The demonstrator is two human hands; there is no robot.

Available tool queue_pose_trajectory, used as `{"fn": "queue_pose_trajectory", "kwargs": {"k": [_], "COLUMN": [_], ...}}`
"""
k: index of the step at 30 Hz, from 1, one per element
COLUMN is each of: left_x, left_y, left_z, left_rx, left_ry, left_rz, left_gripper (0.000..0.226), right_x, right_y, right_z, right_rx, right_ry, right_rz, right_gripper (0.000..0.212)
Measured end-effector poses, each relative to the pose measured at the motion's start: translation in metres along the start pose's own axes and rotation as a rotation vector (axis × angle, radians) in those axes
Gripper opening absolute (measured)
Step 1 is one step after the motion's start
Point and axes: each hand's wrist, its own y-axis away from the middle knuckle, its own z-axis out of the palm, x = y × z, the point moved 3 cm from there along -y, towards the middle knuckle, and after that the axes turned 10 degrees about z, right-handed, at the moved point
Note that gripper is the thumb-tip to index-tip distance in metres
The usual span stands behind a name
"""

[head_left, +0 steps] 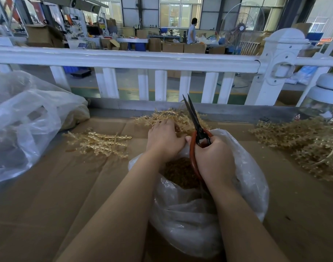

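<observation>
Gaping nearest on the cardboard tabletop [67,186], a white bag [247,178] holds cut golden bits [179,173]. Above it the right grip [213,157] clasps red-handled scissors [197,125], dark blades nearly together, pointing up; beyond, the left grip [163,140] clutches tan plastic sprigs [173,115].

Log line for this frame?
left hand: grips gold sprigs | right hand: holds red-handled scissors, blades up | plastic bag: under hands

Red-handled scissors [197,127] point upward, blades nearly closed, over tan plastic sprigs [169,116].
</observation>
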Motion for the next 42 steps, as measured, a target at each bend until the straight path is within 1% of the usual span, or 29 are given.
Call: {"fn": "queue_pose_trajectory", "kwargs": {"k": [3, 5, 6, 7, 9, 11, 13, 16, 20, 23, 27, 31, 37, 38, 42], "left_x": [-0.001, -0.001, -0.001, -0.002, -0.004, -0.007, -0.008, -0.008, -0.004, -0.001, -0.007, -0.013, -0.019, -0.021, -0.029], "left_y": [0.005, 0.008, 0.008, 0.008, 0.007, 0.006, 0.006, 0.009, 0.011, 0.013, 0.018, 0.024, 0.028, 0.028, 0.032], "left_z": [-0.002, -0.005, -0.005, -0.005, -0.007, -0.010, -0.014, -0.022, -0.033, -0.039, -0.041, -0.042, -0.052, -0.053, -0.053], "left_rx": [0.009, 0.030, 0.030, 0.026, 0.035, 0.108, 0.228, 0.403, 0.548, 0.645, 0.776, 0.809, 0.873, 0.875, 0.837], "left_ry": [0.106, 0.297, 0.403, 0.489, 0.522, 0.558, 0.720, 1.031, 1.270, 1.378, 1.505, 1.554, 1.768, 1.775, 1.638], "left_rz": [-0.111, -0.203, -0.248, -0.286, -0.316, -0.315, -0.311, -0.260, -0.141, -0.094, -0.164, -0.228, -0.210, -0.205, -0.235], "left_gripper": [0.053, 0.058, 0.056, 0.049, 0.031, 0.019, 0.012, 0.018, 0.013, 0.013, 0.013, 0.011, 0.008, 0.008, 0.013], "right_x": [-0.001, 0.000, 0.001, 0.001, 0.000, 0.000, 0.001, 0.001, 0.000, -0.001, -0.004, -0.004, -0.002, -0.002, -0.003], "right_y": [0.000, 0.001, 0.001, 0.001, 0.002, 0.001, 0.001, 0.000, 0.001, 0.004, 0.004, 0.003, 0.002, 0.002, 0.001], "right_z": [-0.002, -0.002, -0.001, -0.001, 0.000, 0.000, -0.001, -0.001, -0.001, -0.002, -0.004, -0.004, -0.003, -0.004, -0.003], "right_rx": [0.028, 0.025, 0.019, 0.013, 0.008, 0.003, 0.003, 0.013, 0.024, 0.032, 0.063, 0.058, 0.060, 0.063, 0.054], "right_ry": [-0.040, -0.049, -0.041, -0.027, -0.004, -0.002, -0.013, -0.019, -0.034, -0.061, -0.122, -0.159, -0.193, -0.194, -0.206], "right_rz": [0.001, 0.012, 0.015, 0.015, 0.008, 0.008, 0.009, 0.015, 0.028, 0.008, 0.015, 0.031, 0.039, 0.039, 0.036], "right_gripper": [0.038, 0.036, 0.037, 0.039, 0.040, 0.040, 0.041, 0.044, 0.046, 0.042, 0.037, 0.038, 0.045, 0.043, 0.038]}}
